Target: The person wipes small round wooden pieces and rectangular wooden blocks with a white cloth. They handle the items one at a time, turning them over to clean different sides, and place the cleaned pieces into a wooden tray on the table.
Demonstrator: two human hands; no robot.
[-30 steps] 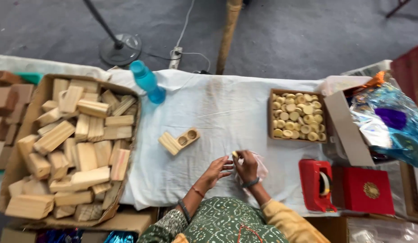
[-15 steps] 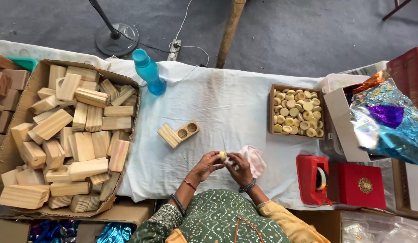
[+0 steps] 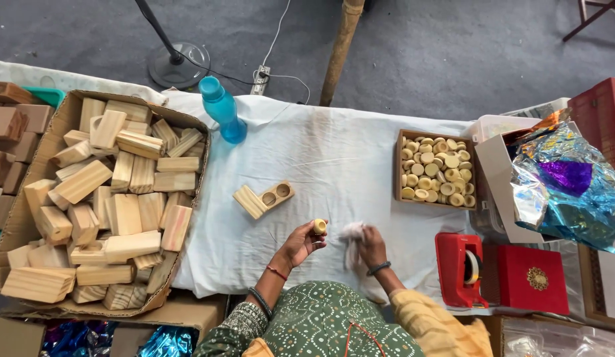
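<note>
At the near edge of the worktop (image 3: 334, 158), which is covered in a white sheet, the left hand (image 3: 302, 241) is pinching a small round yellowish disc (image 3: 319, 227) between fingertips and thumb, held just above the cloth. Right beside it, at about 3 o'clock, the right hand (image 3: 371, 246) is closed around a crumpled white cloth (image 3: 351, 233), fingers curled on it. Disc and cloth are close but not quite touching as far as I can see.

Up at 10 o'clock from the hands sits an L-shaped wooden holder (image 3: 263, 199) with two round holes. At 2 o'clock there's a shallow wooden tray (image 3: 398, 165) packed with more of those pale discs. A blue water bottle (image 3: 224, 110) lies near the far edge at 11 o'clock. Way over at 9 o'clock is a big cardboard box (image 3: 29, 225) stuffed with wooden blocks, and at 4 o'clock a red tape dispenser (image 3: 458, 268) next to a red box (image 3: 532, 277).
</note>
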